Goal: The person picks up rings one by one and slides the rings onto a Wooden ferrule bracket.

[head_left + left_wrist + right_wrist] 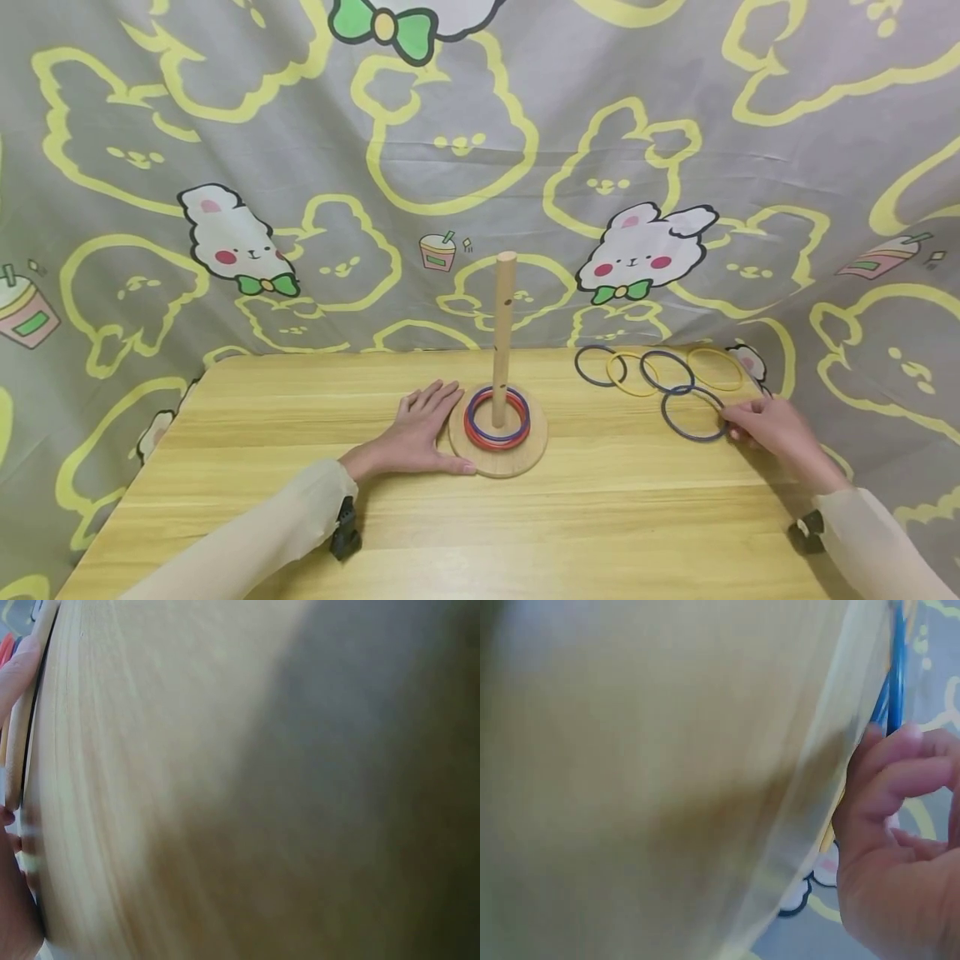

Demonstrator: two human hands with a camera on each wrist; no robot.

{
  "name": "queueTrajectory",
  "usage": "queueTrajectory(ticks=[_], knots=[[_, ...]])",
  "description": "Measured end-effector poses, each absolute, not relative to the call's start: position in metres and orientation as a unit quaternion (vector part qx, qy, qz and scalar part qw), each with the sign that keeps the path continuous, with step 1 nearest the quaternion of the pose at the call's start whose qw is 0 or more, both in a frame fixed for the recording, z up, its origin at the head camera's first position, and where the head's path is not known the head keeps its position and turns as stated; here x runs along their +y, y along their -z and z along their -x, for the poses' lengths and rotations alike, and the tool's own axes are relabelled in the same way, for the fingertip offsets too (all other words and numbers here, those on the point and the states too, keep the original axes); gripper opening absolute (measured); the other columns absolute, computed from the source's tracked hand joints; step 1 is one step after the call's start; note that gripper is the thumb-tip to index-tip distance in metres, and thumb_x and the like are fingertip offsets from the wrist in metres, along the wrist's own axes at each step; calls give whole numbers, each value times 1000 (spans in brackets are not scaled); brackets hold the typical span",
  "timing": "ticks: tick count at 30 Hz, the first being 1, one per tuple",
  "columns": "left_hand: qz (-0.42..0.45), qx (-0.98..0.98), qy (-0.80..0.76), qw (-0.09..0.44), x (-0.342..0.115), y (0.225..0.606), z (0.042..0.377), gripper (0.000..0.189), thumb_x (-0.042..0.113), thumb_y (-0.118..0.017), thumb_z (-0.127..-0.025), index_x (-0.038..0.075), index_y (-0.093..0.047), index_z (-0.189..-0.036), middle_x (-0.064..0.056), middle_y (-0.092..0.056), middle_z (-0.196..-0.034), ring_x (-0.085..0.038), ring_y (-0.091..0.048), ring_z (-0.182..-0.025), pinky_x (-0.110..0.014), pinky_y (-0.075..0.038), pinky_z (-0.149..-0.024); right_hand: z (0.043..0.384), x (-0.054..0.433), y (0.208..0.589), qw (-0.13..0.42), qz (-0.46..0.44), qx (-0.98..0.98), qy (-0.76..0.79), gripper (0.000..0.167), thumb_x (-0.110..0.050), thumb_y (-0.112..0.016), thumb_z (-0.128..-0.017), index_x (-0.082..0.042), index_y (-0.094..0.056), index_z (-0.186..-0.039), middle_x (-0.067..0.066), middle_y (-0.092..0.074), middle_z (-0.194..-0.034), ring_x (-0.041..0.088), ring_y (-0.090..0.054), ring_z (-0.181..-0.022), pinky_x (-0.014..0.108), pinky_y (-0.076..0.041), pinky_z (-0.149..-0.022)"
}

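A wooden peg (504, 333) rises upright from a round wooden base (498, 468) in the middle of the table. Around its foot lie a red ring (495, 447) and, over it, a blue ring. My left hand (420, 429) rests at the base's left side with fingers spread, its thumb at the front edge; the left wrist view has the thumb (19, 671) against the base's side. At the right, my right hand (776, 427) pinches the right edge of a blue ring (697, 440) between thumb and fingers. That ring (895, 682) stretches past the fingertips in the right wrist view.
Behind the pinched ring, two more dark blue rings (577, 367) and two yellow rings (636, 395) lie partly overlapping near the table's back right edge. A patterned grey curtain (330, 158) hangs behind and beside the wooden table (450, 533).
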State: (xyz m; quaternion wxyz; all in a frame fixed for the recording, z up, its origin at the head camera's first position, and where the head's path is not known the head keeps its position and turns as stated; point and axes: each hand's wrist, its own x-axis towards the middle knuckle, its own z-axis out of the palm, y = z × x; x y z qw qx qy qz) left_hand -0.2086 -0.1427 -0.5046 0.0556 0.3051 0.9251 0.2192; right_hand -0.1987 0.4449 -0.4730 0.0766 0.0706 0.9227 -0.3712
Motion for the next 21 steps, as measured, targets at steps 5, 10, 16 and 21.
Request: queueTrajectory(ticks=[5, 10, 16, 21], knots=[[-309, 921, -230, 52, -143, 505, 209, 129, 77, -81, -82, 5, -26, -174, -18, -22, -179, -44, -11, -164, -72, -13, -121, 188, 434, 473, 92, -66, 896, 428, 31, -26, -65, -111, 3, -74, -105, -2, -73, -80, 11, -61, -69, 26, -51, -66], [-314, 914, -253, 39, -144, 505, 209, 130, 81, -80, -80, 2, -30, -171, -21, -25, -177, -48, -14, -163, -74, -14, -119, 178, 415, 467, 79, -44, 884, 459, 31, -19, -62, -111, 11, -69, -114, 3, -72, -83, 11, -64, -70, 25, -55, -67], [-314, 915, -250, 43, -143, 504, 208, 129, 78, -81, -81, 2, -30, -172, -21, -25, -177, -48, -13, -163, -74, -14, -119, 162, 388, 453, 60, -18, 864, 499, 28, -11, -66, -109, 16, -66, -118, 6, -73, -83, 12, -68, -70, 26, -58, -64], [-309, 920, -234, 52, -142, 502, 208, 126, 74, -83, -82, 5, -29, -173, -19, -24, -178, -46, -11, -164, -73, -14, -120, 148, 365, 436, 57, 8, 854, 517, 26, -11, -68, -109, 13, -66, -116, 9, -72, -86, 17, -68, -71, 28, -59, -64]])
